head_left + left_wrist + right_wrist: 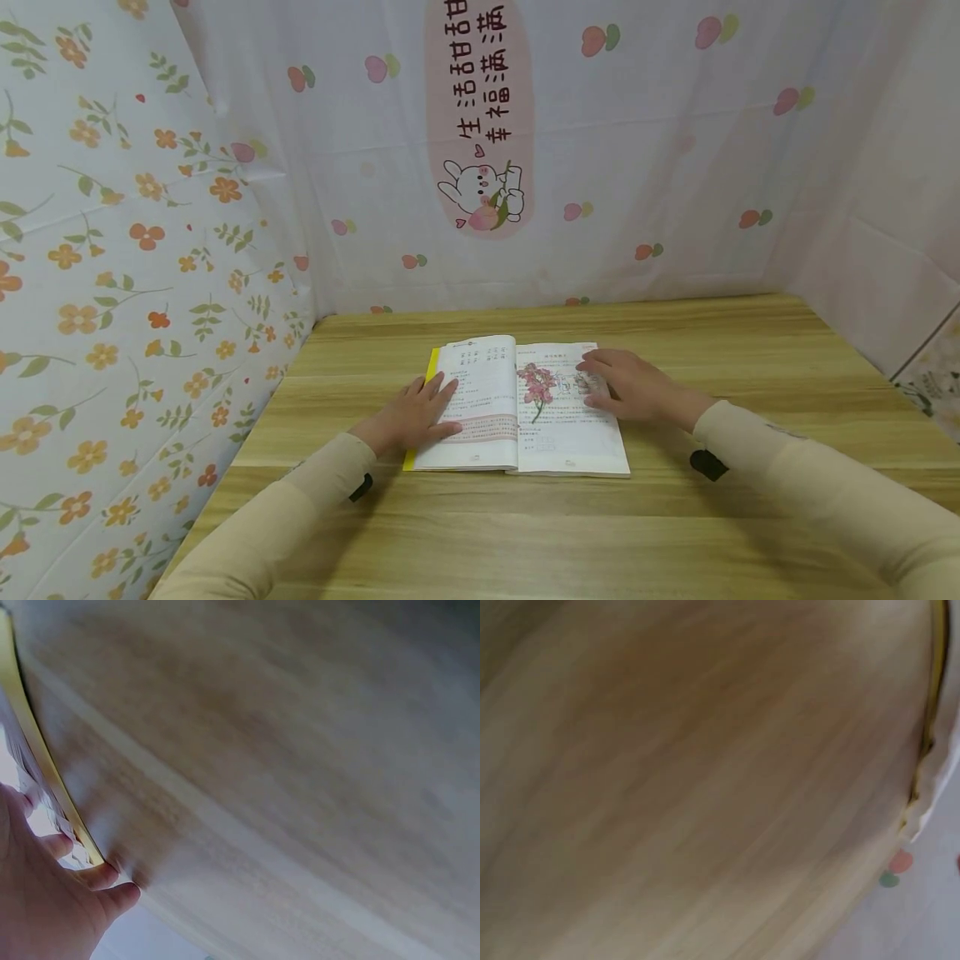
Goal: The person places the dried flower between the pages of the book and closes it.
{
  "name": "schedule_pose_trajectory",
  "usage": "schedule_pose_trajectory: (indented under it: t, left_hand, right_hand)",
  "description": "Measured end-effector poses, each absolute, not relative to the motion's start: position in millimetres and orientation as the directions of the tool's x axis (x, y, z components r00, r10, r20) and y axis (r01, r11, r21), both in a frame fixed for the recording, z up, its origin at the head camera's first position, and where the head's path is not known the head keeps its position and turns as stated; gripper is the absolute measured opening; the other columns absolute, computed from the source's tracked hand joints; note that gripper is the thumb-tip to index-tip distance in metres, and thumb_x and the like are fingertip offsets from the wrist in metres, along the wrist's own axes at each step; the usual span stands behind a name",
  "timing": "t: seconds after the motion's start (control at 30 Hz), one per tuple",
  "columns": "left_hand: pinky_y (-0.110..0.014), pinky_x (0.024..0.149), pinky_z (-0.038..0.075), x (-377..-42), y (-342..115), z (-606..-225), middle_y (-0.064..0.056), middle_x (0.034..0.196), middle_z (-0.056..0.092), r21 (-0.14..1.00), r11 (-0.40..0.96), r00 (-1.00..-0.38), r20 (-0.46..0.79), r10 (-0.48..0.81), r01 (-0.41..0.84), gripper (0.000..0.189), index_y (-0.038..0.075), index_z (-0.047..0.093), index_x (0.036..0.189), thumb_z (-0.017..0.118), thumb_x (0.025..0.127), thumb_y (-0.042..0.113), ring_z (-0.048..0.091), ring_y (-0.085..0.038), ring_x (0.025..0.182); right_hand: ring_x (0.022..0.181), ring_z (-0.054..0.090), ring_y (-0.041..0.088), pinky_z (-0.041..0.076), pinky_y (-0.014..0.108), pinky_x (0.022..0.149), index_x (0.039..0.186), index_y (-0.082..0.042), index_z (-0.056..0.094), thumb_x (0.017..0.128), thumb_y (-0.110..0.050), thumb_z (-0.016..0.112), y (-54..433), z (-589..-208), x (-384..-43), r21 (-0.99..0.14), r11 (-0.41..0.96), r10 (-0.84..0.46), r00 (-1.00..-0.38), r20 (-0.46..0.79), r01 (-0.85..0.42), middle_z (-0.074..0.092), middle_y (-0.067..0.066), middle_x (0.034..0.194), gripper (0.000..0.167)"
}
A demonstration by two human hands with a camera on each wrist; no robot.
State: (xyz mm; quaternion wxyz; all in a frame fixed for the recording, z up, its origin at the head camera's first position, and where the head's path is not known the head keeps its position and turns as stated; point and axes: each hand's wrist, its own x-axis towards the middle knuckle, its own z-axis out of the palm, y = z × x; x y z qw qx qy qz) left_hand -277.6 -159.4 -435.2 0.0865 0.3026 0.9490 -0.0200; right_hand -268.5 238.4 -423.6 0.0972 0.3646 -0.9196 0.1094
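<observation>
An open book (480, 454) with printed pages and a yellow cover edge lies on the wooden table. On its right page is a pink flower sprig (538, 387) with a green stem; whether it is pressed or printed I cannot tell. My left hand (412, 412) rests on the left page's outer edge, fingers spread. In the left wrist view, the fingertips (124, 896) reach the table beside the yellow cover. My right hand (637, 385) rests its fingers on the outer part of the right page, beside a small greyish picture. The right wrist view shows only the book's edge (939, 712), not the hand.
Wood-grain table (480, 550) surrounds the book on all sides. Behind it hangs a pale curtain (637, 150) with peach prints and a rabbit drawing. A floral cloth (112, 292) hangs along the left side.
</observation>
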Motion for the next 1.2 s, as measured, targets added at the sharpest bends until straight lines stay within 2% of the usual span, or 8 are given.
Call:
schedule_pose_trajectory:
  t: [0.13, 0.23, 0.4, 0.6, 0.8, 1.2]
  left_hand:
    - [-0.054, 0.110, 0.021, -277.7, -159.9, -435.6, -0.018, 0.159, 0.017, 0.005, 0.813, -0.800, -0.173, 0.574, 0.582, 0.084, 0.013, 0.016, 0.157, 0.035, 0.095, 0.066, 0.021, -0.043, 0.140]
    - [-0.054, 0.110, 0.022, -277.6, -160.2, -436.1, -0.017, 0.159, 0.017, -0.006, 0.811, -0.800, -0.168, 0.576, 0.585, 0.084, 0.014, 0.015, 0.157, 0.034, 0.095, 0.067, 0.022, -0.042, 0.140]
    - [-0.055, 0.110, 0.022, -277.1, -160.1, -436.0, -0.017, 0.159, 0.017, 0.001, 0.811, -0.799, -0.167, 0.578, 0.586, 0.084, 0.014, 0.016, 0.157, 0.034, 0.095, 0.068, 0.023, -0.043, 0.140]
    - [-0.055, 0.110, 0.023, -276.8, -160.0, -434.1, -0.018, 0.159, 0.017, 0.005, 0.810, -0.799, -0.167, 0.578, 0.586, 0.084, 0.014, 0.016, 0.157, 0.034, 0.095, 0.067, 0.023, -0.043, 0.140]
    - [-0.054, 0.109, 0.024, -275.7, -159.8, -432.8, -0.018, 0.158, 0.019, 0.007, 0.803, -0.793, -0.155, 0.589, 0.596, 0.083, 0.012, 0.018, 0.157, 0.036, 0.096, 0.065, 0.025, -0.043, 0.139]
    - [-0.051, 0.110, 0.023, -284.3, -158.8, -436.2, -0.021, 0.156, 0.023, 0.125, 0.806, -0.800, -0.109, 0.590, 0.578, 0.085, 0.010, 0.025, 0.155, 0.048, 0.093, 0.064, 0.026, -0.039, 0.140]
  right_hand:
    - [0.129, 0.042, 0.038, 0.031, 0.055, 0.104, 0.135, -0.005, 0.055, 0.091, -0.044, 0.066, 249.2, -430.3, -267.2, -0.058, 0.665, -0.713, -0.657, 0.245, -0.744, 0.050, 0.018, 0.138, 0.060]
    - [0.130, 0.042, 0.037, 0.032, 0.055, 0.104, 0.137, -0.007, 0.054, 0.090, -0.046, 0.065, 256.0, -432.8, -263.2, -0.058, 0.646, -0.732, -0.639, 0.235, -0.761, 0.049, 0.016, 0.140, 0.062]
    - [0.132, 0.041, 0.037, 0.033, 0.056, 0.103, 0.142, -0.008, 0.049, 0.092, -0.050, 0.061, 264.7, -435.5, -255.1, -0.073, 0.637, -0.747, -0.638, 0.185, -0.767, 0.044, 0.015, 0.146, 0.066]
    - [0.138, 0.034, 0.032, 0.026, 0.055, 0.108, 0.149, -0.010, 0.041, 0.095, -0.055, 0.051, 269.9, -438.8, -252.4, -0.070, 0.634, -0.763, -0.637, 0.111, -0.770, 0.035, 0.014, 0.153, 0.071]
    - [0.137, 0.036, 0.034, 0.028, 0.056, 0.106, 0.149, -0.008, 0.040, 0.097, -0.052, 0.051, 270.8, -441.2, -251.8, -0.041, 0.602, -0.789, -0.602, 0.124, -0.798, 0.035, 0.016, 0.152, 0.069]
    - [0.140, 0.031, 0.030, 0.024, 0.052, 0.109, 0.151, -0.009, 0.035, 0.098, -0.054, 0.046, 271.9, -442.9, -252.8, 0.006, 0.601, -0.796, -0.599, 0.083, -0.799, 0.031, 0.013, 0.155, 0.071]
